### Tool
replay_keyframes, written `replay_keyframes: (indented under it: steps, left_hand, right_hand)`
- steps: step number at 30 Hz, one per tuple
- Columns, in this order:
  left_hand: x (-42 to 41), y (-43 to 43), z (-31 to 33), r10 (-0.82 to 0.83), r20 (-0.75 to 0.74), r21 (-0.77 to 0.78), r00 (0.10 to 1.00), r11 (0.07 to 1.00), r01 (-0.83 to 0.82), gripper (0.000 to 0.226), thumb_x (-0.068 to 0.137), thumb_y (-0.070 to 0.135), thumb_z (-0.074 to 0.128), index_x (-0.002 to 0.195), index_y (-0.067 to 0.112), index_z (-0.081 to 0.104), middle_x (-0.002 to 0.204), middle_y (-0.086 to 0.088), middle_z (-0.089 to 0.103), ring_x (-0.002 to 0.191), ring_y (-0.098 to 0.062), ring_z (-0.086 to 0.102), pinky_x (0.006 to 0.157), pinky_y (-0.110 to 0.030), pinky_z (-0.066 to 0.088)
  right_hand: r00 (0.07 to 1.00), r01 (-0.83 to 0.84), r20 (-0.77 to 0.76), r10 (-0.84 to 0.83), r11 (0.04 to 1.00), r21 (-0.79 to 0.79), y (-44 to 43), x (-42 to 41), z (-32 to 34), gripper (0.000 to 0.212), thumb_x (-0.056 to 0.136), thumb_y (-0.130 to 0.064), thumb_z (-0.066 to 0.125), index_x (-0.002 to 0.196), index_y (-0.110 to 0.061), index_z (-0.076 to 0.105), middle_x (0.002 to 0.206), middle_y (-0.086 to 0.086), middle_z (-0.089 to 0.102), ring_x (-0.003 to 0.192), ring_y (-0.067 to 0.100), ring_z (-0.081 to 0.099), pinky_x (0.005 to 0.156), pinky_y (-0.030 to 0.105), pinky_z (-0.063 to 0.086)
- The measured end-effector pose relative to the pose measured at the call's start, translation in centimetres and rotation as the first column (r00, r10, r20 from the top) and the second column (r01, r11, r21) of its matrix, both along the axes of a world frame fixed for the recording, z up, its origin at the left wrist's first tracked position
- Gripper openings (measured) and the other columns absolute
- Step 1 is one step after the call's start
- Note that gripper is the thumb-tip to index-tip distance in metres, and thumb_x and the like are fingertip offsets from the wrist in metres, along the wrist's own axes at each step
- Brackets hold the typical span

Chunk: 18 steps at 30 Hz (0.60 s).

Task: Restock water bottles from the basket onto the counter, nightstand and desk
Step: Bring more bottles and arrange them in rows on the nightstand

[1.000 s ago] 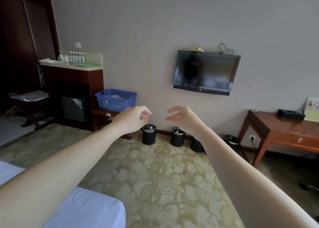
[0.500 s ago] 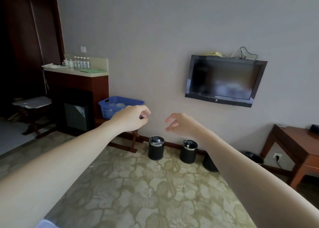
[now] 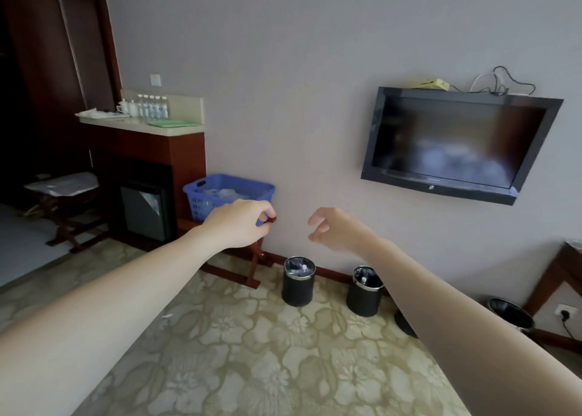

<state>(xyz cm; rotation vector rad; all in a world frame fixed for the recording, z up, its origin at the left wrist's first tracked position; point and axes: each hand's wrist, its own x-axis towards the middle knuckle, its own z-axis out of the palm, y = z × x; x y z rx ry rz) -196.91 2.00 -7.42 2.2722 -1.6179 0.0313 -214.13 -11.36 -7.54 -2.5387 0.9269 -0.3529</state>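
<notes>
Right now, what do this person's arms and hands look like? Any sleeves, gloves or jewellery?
The left arm and right arm are bare, with no sleeve showing up to the picture's edge. The left hand and right hand wear no gloves, and no watch, bracelet or ring shows on the sides in view.

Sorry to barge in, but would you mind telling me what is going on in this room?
A person holds both bare arms out toward the blue plastic basket, which sits on a wooden rack beside the dark wood counter. The left hand, fingers loosely curled, and the right hand, fingers relaxed, hold nothing. The basket seems to hold clear bottles. A row of clear water bottles already stands on the counter's pale top.
</notes>
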Motion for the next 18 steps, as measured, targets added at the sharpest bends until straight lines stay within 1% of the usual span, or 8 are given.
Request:
replay_keyframes:
  steps: [6, 8, 10, 11, 13, 14, 16, 18]
  left_hand:
    - [4.2, -10.2, 1.2, 0.026, 0.003, -0.035, 1.000, 0.999, -0.026, 0.032, 0.096, 0.030, 0.051, 0.128, 0.031, 0.054, 0.129, 0.011, 0.059, 0.113, -0.012, 0.056, 0.088, -0.036, 0.051]
    - [5.7, -13.1, 1.7, 0.041, 0.021, -0.038, 0.999, 0.998, -0.041, 0.033, 0.097, 0.032, 0.050, 0.130, 0.031, 0.052, 0.131, 0.012, 0.057, 0.099, -0.008, 0.058, 0.072, -0.031, 0.052]
    - [7.3, -15.6, 1.8, 0.073, 0.050, -0.032, 0.996, 0.997, -0.071, 0.033, 0.098, 0.033, 0.048, 0.131, 0.032, 0.051, 0.131, 0.012, 0.057, 0.075, -0.001, 0.056, 0.057, -0.026, 0.046]
    - [8.2, -16.6, 1.6, 0.091, 0.064, -0.025, 0.994, 0.996, -0.089, 0.034, 0.097, 0.033, 0.048, 0.131, 0.032, 0.051, 0.131, 0.012, 0.057, 0.073, -0.002, 0.056, 0.059, -0.027, 0.046]
    - [9.9, -17.8, 1.0, 0.128, 0.084, -0.008, 0.988, 0.992, -0.128, 0.035, 0.096, 0.032, 0.049, 0.130, 0.034, 0.052, 0.128, 0.012, 0.059, 0.090, -0.009, 0.058, 0.069, -0.029, 0.045]
    - [10.8, -18.3, 0.7, 0.146, 0.093, 0.001, 0.985, 0.989, -0.146, 0.035, 0.095, 0.032, 0.049, 0.130, 0.035, 0.052, 0.125, 0.013, 0.061, 0.092, -0.010, 0.058, 0.070, -0.030, 0.043]
    - [12.9, -18.9, 0.1, 0.178, 0.093, 0.017, 0.980, 0.983, -0.181, 0.035, 0.094, 0.032, 0.049, 0.129, 0.035, 0.052, 0.112, 0.014, 0.062, 0.083, -0.009, 0.055, 0.068, -0.029, 0.042]
    - [15.3, -19.3, -0.1, 0.211, 0.100, 0.022, 0.972, 0.977, -0.214, 0.035, 0.094, 0.032, 0.050, 0.129, 0.036, 0.052, 0.113, 0.014, 0.062, 0.095, -0.013, 0.060, 0.073, -0.032, 0.047]
  right_hand:
    - [0.999, -0.043, -0.027, 0.042, 0.998, -0.043, -10.6, 5.2, 1.6, 0.030, 0.090, -0.025, 0.064, 0.119, -0.019, 0.060, 0.117, 0.005, 0.066, 0.108, 0.024, 0.059, 0.087, 0.029, 0.045]
    - [0.997, -0.068, -0.026, 0.066, 0.996, -0.063, -13.5, 7.2, 2.1, 0.030, 0.091, -0.024, 0.063, 0.120, -0.017, 0.060, 0.121, 0.006, 0.065, 0.112, 0.024, 0.058, 0.088, 0.027, 0.042]
    - [0.993, -0.116, -0.039, 0.113, 0.990, -0.077, -16.0, 9.4, 2.2, 0.032, 0.092, -0.022, 0.061, 0.124, -0.014, 0.059, 0.127, 0.006, 0.062, 0.117, 0.025, 0.056, 0.090, 0.024, 0.040]
    - [0.988, -0.153, -0.049, 0.149, 0.985, -0.079, -17.1, 10.6, 1.9, 0.033, 0.094, -0.021, 0.060, 0.125, -0.012, 0.059, 0.129, 0.006, 0.061, 0.118, 0.025, 0.055, 0.088, 0.021, 0.037]
    - [0.975, -0.217, -0.064, 0.212, 0.974, -0.069, -18.7, 13.2, 1.1, 0.030, 0.094, -0.017, 0.059, 0.122, -0.009, 0.061, 0.126, 0.008, 0.062, 0.116, 0.024, 0.056, 0.077, 0.015, 0.033]
    - [0.972, -0.230, -0.064, 0.226, 0.972, -0.058, -19.4, 14.4, 0.7, 0.028, 0.093, -0.016, 0.060, 0.120, -0.009, 0.062, 0.122, 0.008, 0.064, 0.113, 0.024, 0.058, 0.073, 0.014, 0.033]
    - [0.968, -0.246, -0.054, 0.244, 0.969, -0.028, -20.7, 17.4, -0.1, 0.029, 0.089, -0.015, 0.062, 0.118, -0.012, 0.062, 0.116, 0.007, 0.066, 0.110, 0.024, 0.060, 0.079, 0.017, 0.038]
    - [0.960, -0.276, -0.060, 0.274, 0.961, -0.010, -21.7, 20.4, -0.5, 0.032, 0.088, -0.015, 0.062, 0.120, -0.015, 0.061, 0.117, 0.007, 0.065, 0.110, 0.024, 0.060, 0.088, 0.025, 0.045]
